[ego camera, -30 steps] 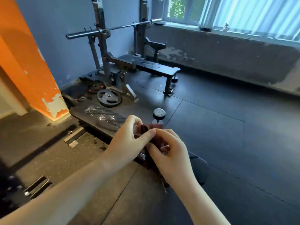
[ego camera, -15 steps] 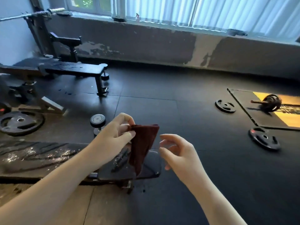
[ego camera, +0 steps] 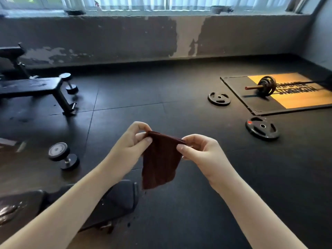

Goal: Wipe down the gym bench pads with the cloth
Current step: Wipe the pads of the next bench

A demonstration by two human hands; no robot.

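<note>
A dark red cloth (ego camera: 159,162) hangs folded in front of me, held up by its top edge. My left hand (ego camera: 129,142) pinches its left top corner and my right hand (ego camera: 199,150) pinches the right one. Below my left forearm lies the near black bench pad (ego camera: 118,196), its end partly hidden by my arm; a wet shiny patch shows on it at the far left. A second black bench (ego camera: 30,87) stands further off at the left.
A dumbbell (ego camera: 62,155) lies on the black rubber floor left of my hands, another (ego camera: 69,83) behind the far bench. Two weight plates (ego camera: 262,128) (ego camera: 219,98) lie to the right, beside a lifting platform with a loaded barbell (ego camera: 265,86). A grey wall under windows closes the back.
The view swung right, away from the rack and orange pillar. My right hand, which had let go half a second ago, now pinches the cloth's other corner, and the cloth hangs spread between both hands.
</note>
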